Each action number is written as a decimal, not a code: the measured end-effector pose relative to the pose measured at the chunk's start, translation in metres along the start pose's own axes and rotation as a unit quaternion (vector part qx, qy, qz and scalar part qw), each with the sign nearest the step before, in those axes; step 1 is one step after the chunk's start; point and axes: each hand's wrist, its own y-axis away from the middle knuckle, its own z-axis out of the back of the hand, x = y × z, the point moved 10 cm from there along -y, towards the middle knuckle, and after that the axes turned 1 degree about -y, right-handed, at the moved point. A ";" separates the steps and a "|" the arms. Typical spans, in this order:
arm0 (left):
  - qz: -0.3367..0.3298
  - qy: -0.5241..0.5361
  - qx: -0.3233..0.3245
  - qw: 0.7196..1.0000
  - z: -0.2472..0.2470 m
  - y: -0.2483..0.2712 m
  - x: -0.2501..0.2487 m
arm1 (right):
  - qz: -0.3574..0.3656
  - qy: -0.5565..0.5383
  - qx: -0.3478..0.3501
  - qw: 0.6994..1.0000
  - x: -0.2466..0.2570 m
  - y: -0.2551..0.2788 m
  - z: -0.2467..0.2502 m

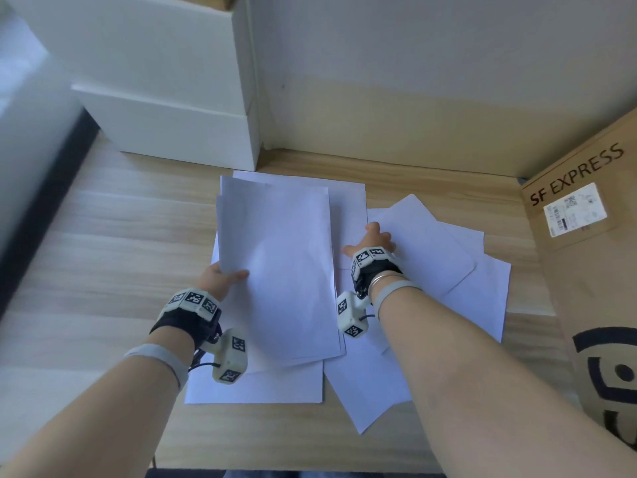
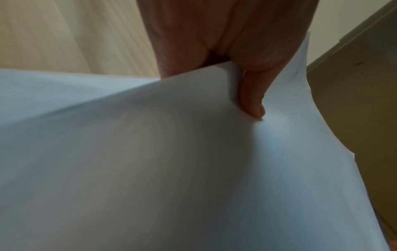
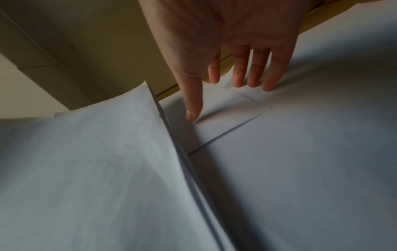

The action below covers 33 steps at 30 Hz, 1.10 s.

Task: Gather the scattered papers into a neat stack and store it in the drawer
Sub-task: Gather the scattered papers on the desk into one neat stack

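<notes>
Several white sheets lie spread on the wooden table (image 1: 113,236). My left hand (image 1: 224,276) pinches the left edge of a small bundle of papers (image 1: 279,267) and holds it raised above a flat sheet (image 1: 255,384); its thumb (image 2: 253,101) presses on top of the bundle (image 2: 171,161). My right hand (image 1: 370,241) rests with straight fingers (image 3: 238,76) on the overlapping loose sheets (image 1: 431,243) at the right, fingertips touching paper (image 3: 300,152). The lifted bundle (image 3: 86,169) rises to the left of that hand. No drawer shows as open.
A white cabinet or box unit (image 1: 165,108) stands at the back left against the wall. A brown SF EXPRESS cardboard box (image 1: 593,236) fills the right side. A skirting strip (image 1: 379,163) runs along the back.
</notes>
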 end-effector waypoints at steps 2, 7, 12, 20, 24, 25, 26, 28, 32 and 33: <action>0.001 0.007 0.001 1.000 -0.002 -0.002 0.001 | 0.007 0.004 -0.005 1.000 0.006 -0.001 -0.006; 0.014 0.008 0.005 1.000 -0.009 -0.006 0.001 | 0.025 -0.088 0.008 0.996 0.009 -0.005 -0.013; 0.020 0.005 0.009 1.000 -0.013 -0.011 0.000 | 0.048 -0.134 0.004 0.990 0.007 -0.007 -0.002; 0.013 -0.009 0.044 0.999 -0.034 -0.010 -0.012 | -0.031 0.137 0.037 0.989 -0.054 -0.016 0.053; 0.010 -0.007 0.064 0.998 -0.052 -0.005 -0.018 | -0.074 0.172 -0.019 0.982 -0.090 -0.027 0.095; 0.010 -0.005 0.069 0.998 -0.056 -0.005 -0.019 | -0.079 0.172 -0.032 0.981 -0.096 -0.030 0.103; 0.012 -0.004 0.073 0.997 -0.061 -0.003 -0.019 | -0.080 0.166 -0.042 0.982 -0.100 -0.033 0.109; 0.015 0.001 0.085 0.996 -0.070 0.000 -0.020 | -0.073 0.136 -0.073 0.985 -0.103 -0.036 0.118; 0.016 0.003 0.101 0.995 -0.083 0.005 -0.020 | -0.121 0.011 -0.133 0.984 -0.120 -0.019 0.123; 0.017 0.002 0.103 0.995 -0.084 0.005 -0.019 | -0.149 -0.022 -0.127 0.980 -0.128 -0.013 0.116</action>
